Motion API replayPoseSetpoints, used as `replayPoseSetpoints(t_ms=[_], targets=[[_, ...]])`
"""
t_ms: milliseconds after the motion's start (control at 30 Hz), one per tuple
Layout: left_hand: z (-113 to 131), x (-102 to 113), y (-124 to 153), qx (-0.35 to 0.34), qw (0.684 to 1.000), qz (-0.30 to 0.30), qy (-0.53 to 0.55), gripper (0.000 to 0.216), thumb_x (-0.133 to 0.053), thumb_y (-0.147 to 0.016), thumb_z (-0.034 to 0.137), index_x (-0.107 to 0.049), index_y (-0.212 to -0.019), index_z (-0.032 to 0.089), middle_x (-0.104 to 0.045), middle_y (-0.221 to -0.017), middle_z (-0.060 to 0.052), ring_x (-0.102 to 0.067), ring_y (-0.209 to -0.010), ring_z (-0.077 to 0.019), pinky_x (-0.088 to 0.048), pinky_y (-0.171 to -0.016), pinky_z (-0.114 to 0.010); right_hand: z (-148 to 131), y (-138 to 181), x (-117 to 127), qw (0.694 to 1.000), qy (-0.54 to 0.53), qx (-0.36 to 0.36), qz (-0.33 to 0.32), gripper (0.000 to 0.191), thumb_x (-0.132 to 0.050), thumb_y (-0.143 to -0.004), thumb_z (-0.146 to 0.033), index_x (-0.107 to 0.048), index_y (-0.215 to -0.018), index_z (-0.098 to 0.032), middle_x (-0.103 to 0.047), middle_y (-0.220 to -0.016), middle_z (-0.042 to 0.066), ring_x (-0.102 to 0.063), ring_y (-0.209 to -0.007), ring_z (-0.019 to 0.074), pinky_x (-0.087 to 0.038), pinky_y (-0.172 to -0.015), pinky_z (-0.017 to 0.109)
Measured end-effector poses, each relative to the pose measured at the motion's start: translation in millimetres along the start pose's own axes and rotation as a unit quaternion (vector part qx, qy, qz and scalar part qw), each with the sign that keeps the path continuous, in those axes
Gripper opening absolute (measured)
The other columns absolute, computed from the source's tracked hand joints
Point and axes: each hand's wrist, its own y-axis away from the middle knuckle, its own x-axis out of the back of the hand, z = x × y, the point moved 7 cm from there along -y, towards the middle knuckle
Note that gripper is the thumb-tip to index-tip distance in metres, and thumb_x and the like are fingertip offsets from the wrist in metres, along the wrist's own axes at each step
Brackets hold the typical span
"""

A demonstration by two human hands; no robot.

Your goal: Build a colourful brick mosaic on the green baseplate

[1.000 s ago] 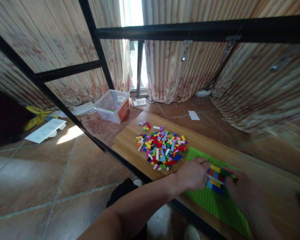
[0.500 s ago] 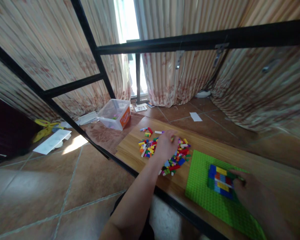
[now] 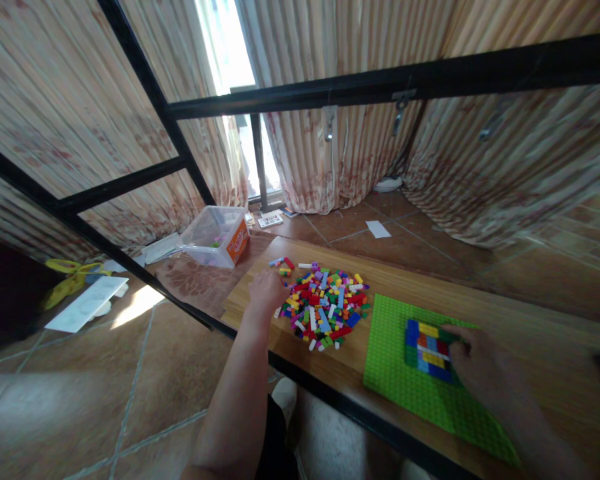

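A heap of small coloured bricks (image 3: 325,303) lies on the wooden tabletop (image 3: 530,327). My left hand (image 3: 266,292) rests at the heap's left edge with its fingers curled; whether they hold anything is hidden. To the right lies a green baseplate (image 3: 405,380) that carries a flat patch of blue, yellow, red and white bricks (image 3: 427,348). My right hand (image 3: 477,363) sits on the baseplate against the right side of that patch, fingers bent, seen from the back.
A black metal frame (image 3: 330,93) runs above and along the table's left edge. On the tiled floor stand a clear plastic box (image 3: 215,235), papers (image 3: 85,303) and a yellow object (image 3: 70,277). Curtains hang behind.
My left hand left the brick patch, reached over the heap, and now sits at the heap's left edge. The right hand stays by the patch. The camera turned slightly.
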Motion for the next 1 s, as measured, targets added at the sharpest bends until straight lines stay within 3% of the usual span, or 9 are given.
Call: replayPoseSetpoints(t_ms=[267,433,567,667,833,1000], targets=[[10,-5,4,-0.004,1.000,0.012,-0.028,0.020,-0.066,-0.076,0.029,-0.073,-0.091,0.018,-0.065,-0.119,-0.017,-0.057,-0.115,-0.0333,-0.048,-0.090,-0.042,-1,-1,1,1.000,0.005,0.000,-0.005,0.040,-0.036,-0.085,-0.023,-0.069,-0.108,-0.015,-0.069,-0.110,0.018,-0.069,-0.086,0.0309,-0.053,-0.077,0.045],[9,1,1,-0.014,0.999,0.045,0.001,0.015,-0.062,-0.076,0.023,-0.072,-0.084,0.017,-0.068,-0.110,-0.017,-0.060,-0.111,-0.0318,-0.048,-0.086,-0.039,-3,-1,1,1.000,0.006,0.005,0.000,0.039,-0.036,-0.086,-0.022,-0.068,-0.107,-0.014,-0.071,-0.103,0.017,-0.069,-0.084,0.0289,-0.052,-0.076,0.042],[14,11,-2,-0.054,0.988,0.072,0.129,0.015,-0.058,-0.077,0.026,-0.070,-0.073,0.018,-0.071,-0.084,-0.010,-0.065,-0.089,-0.0242,-0.047,-0.074,-0.031,-10,2,7,1.000,0.005,0.007,0.021,0.039,-0.037,-0.085,-0.020,-0.068,-0.108,-0.014,-0.069,-0.108,0.015,-0.068,-0.087,0.0269,-0.051,-0.079,0.040],[29,13,-2,-0.103,0.950,0.073,0.285,0.018,-0.058,-0.077,0.031,-0.066,-0.072,0.017,-0.066,-0.067,-0.004,-0.062,-0.069,-0.0180,-0.044,-0.061,-0.026,-12,3,12,1.000,-0.007,-0.024,0.015,0.039,-0.039,-0.084,-0.021,-0.070,-0.107,-0.015,-0.071,-0.102,0.013,-0.068,-0.082,0.0246,-0.051,-0.076,0.037],[82,-13,20,-0.176,0.849,-0.068,0.493,0.018,-0.061,-0.076,0.035,-0.060,-0.078,0.017,-0.059,-0.061,0.002,-0.056,-0.054,-0.0122,-0.041,-0.050,-0.021,-9,1,25,0.996,-0.045,-0.064,0.031,0.038,-0.043,-0.081,-0.019,-0.071,-0.107,-0.015,-0.072,-0.088,0.011,-0.067,-0.075,0.0217,-0.050,-0.074,0.033],[144,-48,71,-0.234,0.773,-0.228,0.544,0.024,-0.059,-0.079,0.027,-0.063,-0.100,0.016,-0.060,-0.065,0.003,-0.055,-0.053,-0.0093,-0.043,-0.052,-0.020,-2,1,40,0.985,-0.118,-0.085,0.096,0.035,-0.043,-0.082,-0.024,-0.071,-0.102,-0.015,-0.073,-0.090,0.011,-0.065,-0.072,0.0207,-0.050,-0.073,0.035]])
